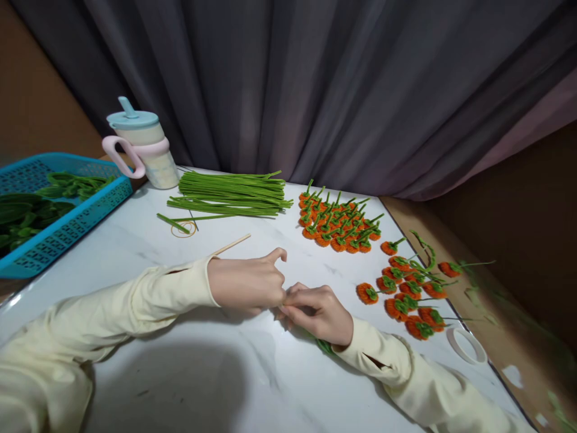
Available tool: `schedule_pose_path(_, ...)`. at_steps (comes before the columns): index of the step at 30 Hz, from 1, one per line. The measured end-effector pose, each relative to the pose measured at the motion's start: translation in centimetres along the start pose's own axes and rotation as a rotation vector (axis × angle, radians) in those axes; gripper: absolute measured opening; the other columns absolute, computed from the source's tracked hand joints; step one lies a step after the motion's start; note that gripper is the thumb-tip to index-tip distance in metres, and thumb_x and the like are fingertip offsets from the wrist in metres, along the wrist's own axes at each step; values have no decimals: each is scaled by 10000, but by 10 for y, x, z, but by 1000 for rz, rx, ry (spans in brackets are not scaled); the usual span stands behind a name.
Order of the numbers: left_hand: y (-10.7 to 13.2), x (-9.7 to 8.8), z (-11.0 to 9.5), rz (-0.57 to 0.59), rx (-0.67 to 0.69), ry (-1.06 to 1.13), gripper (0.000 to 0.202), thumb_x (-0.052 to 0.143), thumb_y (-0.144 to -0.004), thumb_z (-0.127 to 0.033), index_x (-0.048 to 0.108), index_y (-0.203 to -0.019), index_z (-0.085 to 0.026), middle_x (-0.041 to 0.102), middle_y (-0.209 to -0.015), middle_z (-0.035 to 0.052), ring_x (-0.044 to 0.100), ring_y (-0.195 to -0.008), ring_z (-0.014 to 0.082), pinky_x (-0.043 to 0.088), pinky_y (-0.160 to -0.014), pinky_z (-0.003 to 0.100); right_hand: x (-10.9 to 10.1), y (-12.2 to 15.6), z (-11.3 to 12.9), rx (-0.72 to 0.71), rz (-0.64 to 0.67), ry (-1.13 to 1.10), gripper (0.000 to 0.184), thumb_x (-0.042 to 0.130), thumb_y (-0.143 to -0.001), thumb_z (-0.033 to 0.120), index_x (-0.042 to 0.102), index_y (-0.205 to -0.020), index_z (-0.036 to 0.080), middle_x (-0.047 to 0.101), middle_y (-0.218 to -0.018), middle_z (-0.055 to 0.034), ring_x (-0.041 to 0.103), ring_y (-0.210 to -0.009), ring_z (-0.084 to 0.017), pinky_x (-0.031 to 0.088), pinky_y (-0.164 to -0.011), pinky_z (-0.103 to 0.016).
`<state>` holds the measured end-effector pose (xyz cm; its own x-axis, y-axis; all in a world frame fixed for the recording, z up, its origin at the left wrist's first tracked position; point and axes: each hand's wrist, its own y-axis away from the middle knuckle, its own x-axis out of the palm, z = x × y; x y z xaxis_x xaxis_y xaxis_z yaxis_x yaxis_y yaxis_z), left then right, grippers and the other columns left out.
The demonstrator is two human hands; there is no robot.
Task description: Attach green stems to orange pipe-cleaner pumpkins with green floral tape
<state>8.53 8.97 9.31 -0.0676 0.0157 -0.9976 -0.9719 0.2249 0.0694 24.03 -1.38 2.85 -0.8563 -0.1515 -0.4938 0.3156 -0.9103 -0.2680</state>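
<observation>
My left hand [247, 282] and my right hand [322, 313] meet fingertip to fingertip above the white marbled table, low in the middle of the view. The left is curled closed with one finger crooked outward. Thumb and fingers of the right are pinched together. Whatever lies between the fingertips is hidden or too small to name. A bit of something green [323, 346] shows beneath my right wrist. Just beyond my left wrist lies a thin wooden stick [232, 243]. To the right of my right hand sit several small orange pumpkin-like pieces [396, 308] with green tops and thin stems.
Green pipe cleaners [232, 191] lie bundled at the back, near a rubber band [183, 233]. Orange pieces with upright green stems [338, 225] stand grouped beside them. A lidded tumbler [157, 156] and a blue basket [97, 204] of green leaves are left; a white ring [466, 346], right.
</observation>
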Motion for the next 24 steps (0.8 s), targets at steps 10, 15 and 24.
schedule_pose_path(10,2,-5,1,53,-65,92,147,526,-705,-29,588,-696,-162,630,-655,4,513,-524,118,248,-911,424,6,4,2,16,-45,11,202,516,-844,209,684,-768,127,664,-568,-45,609,-609,-122,510,-604,-217)
schedule_pose_path(15,2,-5,-2,-20,-41,78,199,528,-690,-22,562,-831,-158,641,-691,21,556,-595,149,253,-918,429,5,3,3,92,-35,-39,210,522,-847,250,680,-785,127,666,-603,-42,615,-528,-100,516,-579,-201)
schedule_pose_path(24,2,-5,-1,-56,-4,82,183,524,-675,0,567,-738,-166,658,-750,45,568,-801,197,263,-909,408,2,0,2,198,16,-254,238,543,-835,332,642,-795,119,679,-622,-50,615,-517,-112,523,-554,-225)
